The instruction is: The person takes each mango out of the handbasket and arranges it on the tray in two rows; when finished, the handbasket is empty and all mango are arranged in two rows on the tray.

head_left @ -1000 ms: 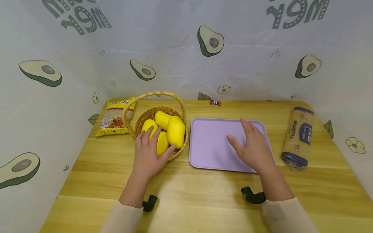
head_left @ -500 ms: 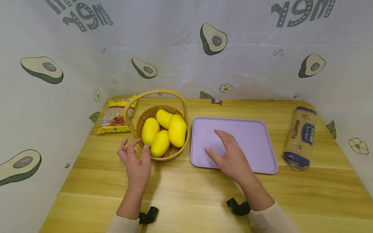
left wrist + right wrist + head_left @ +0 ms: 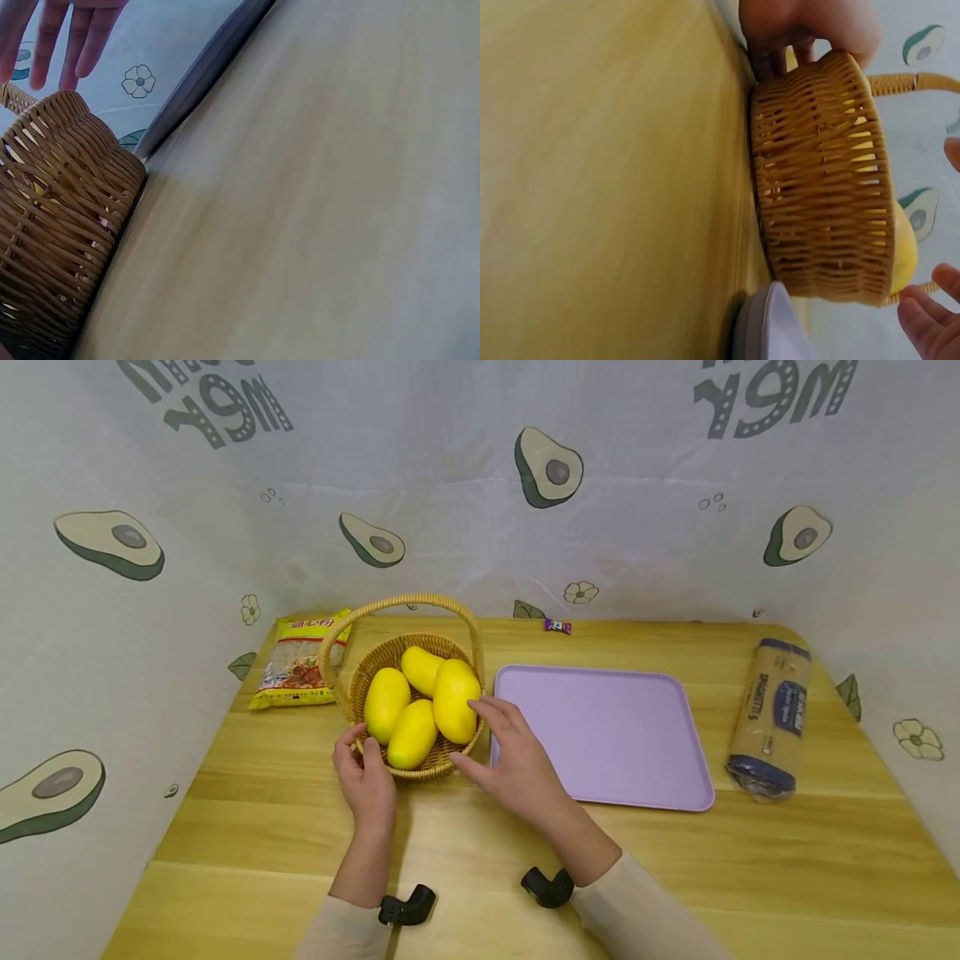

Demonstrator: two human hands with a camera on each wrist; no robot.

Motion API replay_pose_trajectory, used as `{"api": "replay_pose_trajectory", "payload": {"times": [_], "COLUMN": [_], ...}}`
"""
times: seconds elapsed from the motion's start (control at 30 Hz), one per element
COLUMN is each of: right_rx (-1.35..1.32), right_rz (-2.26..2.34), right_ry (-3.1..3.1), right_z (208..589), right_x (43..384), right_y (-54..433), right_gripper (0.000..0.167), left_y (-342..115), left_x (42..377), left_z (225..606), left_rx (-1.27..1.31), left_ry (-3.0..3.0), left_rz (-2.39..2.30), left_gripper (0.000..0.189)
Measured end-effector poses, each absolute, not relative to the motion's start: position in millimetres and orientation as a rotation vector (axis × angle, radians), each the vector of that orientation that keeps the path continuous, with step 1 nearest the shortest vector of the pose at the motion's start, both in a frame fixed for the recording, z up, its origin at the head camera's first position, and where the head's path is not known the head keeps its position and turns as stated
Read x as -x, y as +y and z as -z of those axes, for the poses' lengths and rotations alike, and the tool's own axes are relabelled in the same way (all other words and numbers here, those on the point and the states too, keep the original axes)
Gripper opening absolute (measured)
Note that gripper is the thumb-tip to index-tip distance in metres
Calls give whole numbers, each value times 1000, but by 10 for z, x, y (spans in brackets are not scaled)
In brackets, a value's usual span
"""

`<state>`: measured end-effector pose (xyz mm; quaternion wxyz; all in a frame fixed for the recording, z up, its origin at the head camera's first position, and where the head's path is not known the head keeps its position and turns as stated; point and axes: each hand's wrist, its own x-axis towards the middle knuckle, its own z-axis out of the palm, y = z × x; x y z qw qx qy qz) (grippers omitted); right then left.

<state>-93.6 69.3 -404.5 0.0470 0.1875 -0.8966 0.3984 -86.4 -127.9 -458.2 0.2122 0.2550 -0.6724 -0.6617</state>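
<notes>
A round wicker basket (image 3: pixel 422 772) with a tall arched handle holds several yellow mangoes (image 3: pixel 413 735). My left hand (image 3: pixel 369 785) is at its front left, thumb by the rim. In the right wrist view the left hand (image 3: pixel 810 26) curls its fingers down the basket's outer side. My right hand (image 3: pixel 521 768) spreads over the basket's right edge, fingertips close to the rightmost mango; whether they touch it cannot be told. In the left wrist view the right hand's fingers (image 3: pixel 79 37) extend, holding nothing.
Right of the basket lies a lilac tray (image 3: pixel 615 735), partly under my right hand. A noodle packet (image 3: pixel 300 660) lies behind left, a spaghetti pack (image 3: pixel 772 718) at the far right. A small purple wrapped candy (image 3: pixel 557 626) sits near the back edge.
My left hand has come off the mangoes and moved to the basket's front left side. The right hand has swung left from above the tray to the basket's right edge.
</notes>
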Motion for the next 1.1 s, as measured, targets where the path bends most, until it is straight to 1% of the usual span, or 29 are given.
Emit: {"api": "replay_pose_trajectory", "payload": {"times": [0.17,0.47,0.93,1.1], "right_rx": [-569,-467,-363,-360], "right_rz": [-1108,-1026,-862,-809], "right_ry": [-2746,-2732,-2824,-2798], "right_z": [3993,3986,4037,4068], "right_x": [1049,1205,1269,1284], "right_y": [518,355,252,230], "right_gripper": [74,73,75,72], "left_y": [-1281,-1279,-1291,-1292], "left_x": [874,893,874,876], "left_z": [4625,4683,4671,4672], "left_rx": [-668,-604,-619,-610], "left_ry": [-1855,-1827,-1850,-1858], "left_rz": [1795,1772,1780,1781], "left_gripper": [26,24,26,25]}}
